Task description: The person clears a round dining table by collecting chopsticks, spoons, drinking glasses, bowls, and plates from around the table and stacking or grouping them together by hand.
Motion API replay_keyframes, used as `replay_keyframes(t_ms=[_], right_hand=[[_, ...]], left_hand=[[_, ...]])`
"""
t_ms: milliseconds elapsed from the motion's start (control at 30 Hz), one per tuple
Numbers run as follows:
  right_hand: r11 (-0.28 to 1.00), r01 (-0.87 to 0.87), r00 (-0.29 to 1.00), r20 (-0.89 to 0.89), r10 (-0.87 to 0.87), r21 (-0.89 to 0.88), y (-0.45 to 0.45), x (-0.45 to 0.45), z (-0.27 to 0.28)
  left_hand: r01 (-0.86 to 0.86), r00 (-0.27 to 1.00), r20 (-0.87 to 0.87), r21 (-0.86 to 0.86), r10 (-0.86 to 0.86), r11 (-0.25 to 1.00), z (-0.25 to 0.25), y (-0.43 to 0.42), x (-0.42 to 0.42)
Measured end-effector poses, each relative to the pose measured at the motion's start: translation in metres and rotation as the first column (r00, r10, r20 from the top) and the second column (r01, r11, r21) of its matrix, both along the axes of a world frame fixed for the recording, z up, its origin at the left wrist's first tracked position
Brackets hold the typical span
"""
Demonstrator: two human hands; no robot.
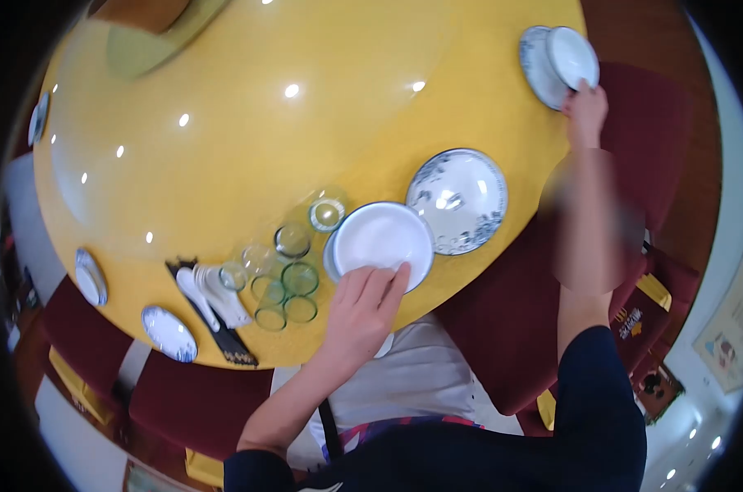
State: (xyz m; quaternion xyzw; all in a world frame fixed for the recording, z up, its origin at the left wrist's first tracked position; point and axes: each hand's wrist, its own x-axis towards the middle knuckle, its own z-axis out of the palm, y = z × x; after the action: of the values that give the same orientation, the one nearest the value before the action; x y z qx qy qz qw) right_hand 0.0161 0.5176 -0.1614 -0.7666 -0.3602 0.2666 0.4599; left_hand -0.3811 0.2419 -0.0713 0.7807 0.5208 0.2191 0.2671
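Observation:
My left hand (361, 307) grips the near rim of a white bowl (379, 234), which seems to sit on one or more others at the table's front edge. To its right lies a flat plate (478, 193) with a blue floral pattern. Stretched far to the right, my right hand (586, 111) pinches the rim of another white bowl (572, 53). That bowl overlaps a second patterned plate (534, 70) near the table's right edge; whether it rests on the plate I cannot tell. Several clear glasses (300, 279) are grouped left of my left hand.
Left of the glasses, white spoons (211, 295) lie by a dark strip (238, 351). A patterned dish (169, 334) and a bowl on a plate (91, 277) sit along the edge of the round yellow table (347, 115). Dark red chairs (494, 328) surround it.

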Motion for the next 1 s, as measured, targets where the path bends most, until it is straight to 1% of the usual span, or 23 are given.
replay_keyframes(t_ms=[33, 67, 133, 167, 200, 233, 267, 333, 367, 400, 467, 500, 533, 600, 633, 667, 700, 733, 800, 867, 1000], right_hand=[[0.999, 0.001, 0.998, -0.056, 0.002, 0.04, -0.01, -0.013, 0.013], [0.997, 0.0, 0.99, -0.142, 0.012, 0.083, -0.022, -0.029, 0.028], [0.991, -0.014, 0.977, -0.211, 0.043, 0.136, -0.045, -0.058, 0.05], [0.981, -0.093, 0.971, -0.201, 0.126, 0.168, -0.059, -0.075, 0.063], [0.973, -0.155, 0.952, -0.237, 0.193, 0.17, -0.071, -0.08, 0.069], [0.974, -0.176, 0.948, -0.242, 0.208, 0.145, -0.087, -0.093, 0.078], [0.976, -0.175, 0.948, -0.247, 0.203, 0.131, -0.102, -0.109, 0.086], [0.976, -0.198, 0.926, -0.309, 0.218, 0.095, -0.124, -0.135, 0.1], [0.963, -0.255, 0.901, -0.34, 0.268, 0.085, -0.133, -0.146, 0.105], [0.947, -0.312, 0.872, -0.373, 0.318, 0.08, -0.142, -0.156, 0.11], [0.94, -0.341, 0.863, -0.393, 0.316, 0.006, -0.16, -0.175, 0.117], [0.921, -0.386, 0.849, -0.408, 0.336, -0.045, -0.171, -0.18, 0.121], [0.918, -0.395, 0.837, -0.427, 0.342, -0.04, -0.182, -0.188, 0.122], [0.933, -0.343, 0.899, -0.328, 0.29, -0.114, -0.205, -0.203, 0.117], [0.93, -0.35, 0.894, -0.337, 0.295, -0.114, -0.216, -0.206, 0.114], [0.903, -0.412, 0.874, -0.334, 0.353, -0.121, -0.227, -0.207, 0.111], [0.873, -0.47, 0.85, -0.332, 0.409, -0.127, -0.236, -0.207, 0.109], [0.87, -0.476, 0.845, -0.339, 0.413, -0.127, -0.244, -0.204, 0.109], [0.786, -0.562, 0.8, -0.412, 0.437, -0.257, -0.254, -0.202, 0.109], [0.782, -0.559, 0.805, -0.407, 0.432, -0.275, -0.261, -0.209, 0.11], [0.784, -0.55, 0.818, -0.377, 0.435, -0.288, -0.26, -0.215, 0.104]], left_hand=[[0.011, 1.0, 0.001, -0.003, -0.011, 1.0, 0.0, -0.002, -0.002], [-0.018, 0.999, -0.036, -0.031, 0.017, 0.999, 0.0, -0.004, -0.002], [0.034, 0.999, -0.004, -0.015, -0.034, 0.999, -0.001, -0.008, -0.005], [0.01, 0.999, -0.04, -0.027, -0.012, 1.0, -0.001, -0.01, -0.006], [0.017, 1.0, -0.025, -0.019, -0.018, 1.0, -0.002, -0.013, -0.006], [0.028, 1.0, -0.003, -0.015, -0.028, 1.0, -0.003, -0.016, -0.005], [0.011, 1.0, -0.024, -0.033, -0.012, 0.999, -0.003, -0.02, -0.005], [0.058, 0.997, -0.055, -0.074, -0.062, 0.996, -0.005, -0.024, -0.008], [0.058, 0.998, -0.036, -0.07, -0.061, 0.996, -0.006, -0.024, -0.012], [0.039, 0.997, -0.065, -0.074, -0.044, 0.996, -0.007, -0.027, -0.013], [-0.002, 0.999, -0.043, -0.009, 0.001, 1.0, -0.013, -0.034, -0.014], [-0.003, 0.999, -0.046, 0.02, 0.004, 1.0, -0.017, -0.037, -0.014], [-0.011, 0.998, -0.067, 0.016, 0.013, 1.0, -0.015, -0.036, -0.017], [-0.004, 0.998, -0.068, 0.057, 0.008, 0.998, -0.013, -0.033, -0.02], [-0.017, 0.997, -0.079, 0.043, 0.021, 0.999, -0.015, -0.035, -0.018], [-0.025, 0.996, -0.087, 0.038, 0.028, 0.999, -0.018, -0.037, -0.018], [-0.027, 0.997, -0.067, 0.069, 0.031, 0.997, -0.019, -0.037, -0.02], [-0.028, 0.998, -0.044, 0.1, 0.033, 0.995, -0.021, -0.037, -0.021], [-0.015, 0.998, -0.052, 0.093, 0.02, 0.996, -0.024, -0.038, -0.024], [0.022, 0.973, -0.23, 0.167, 0.017, 0.986, -0.025, -0.036, -0.028], [0.008, 0.982, -0.186, 0.159, 0.022, 0.987, -0.039, -0.039, -0.024]])
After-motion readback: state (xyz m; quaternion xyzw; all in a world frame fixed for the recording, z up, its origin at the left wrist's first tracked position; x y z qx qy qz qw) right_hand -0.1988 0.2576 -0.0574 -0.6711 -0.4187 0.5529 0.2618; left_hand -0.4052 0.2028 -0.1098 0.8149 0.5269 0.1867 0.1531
